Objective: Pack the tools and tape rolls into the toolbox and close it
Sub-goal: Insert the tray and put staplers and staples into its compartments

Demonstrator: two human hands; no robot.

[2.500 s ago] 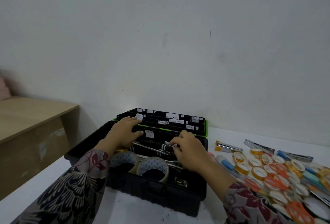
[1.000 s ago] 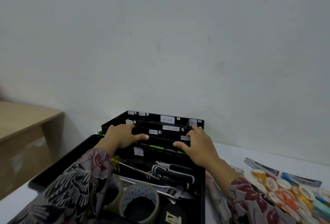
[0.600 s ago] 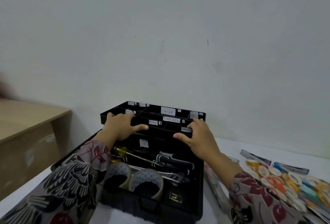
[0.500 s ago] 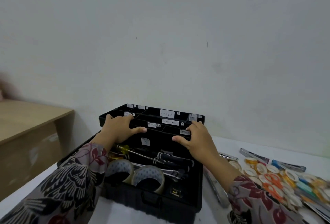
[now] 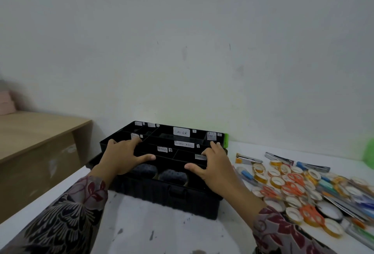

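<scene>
Two hands, left [image 5: 121, 159], right [image 5: 213, 165], on tray [image 5: 157, 135].

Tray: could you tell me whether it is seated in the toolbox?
Not fully: the left hand and right hand hold the tray up, and tape rolls show beneath its front edge.
</scene>
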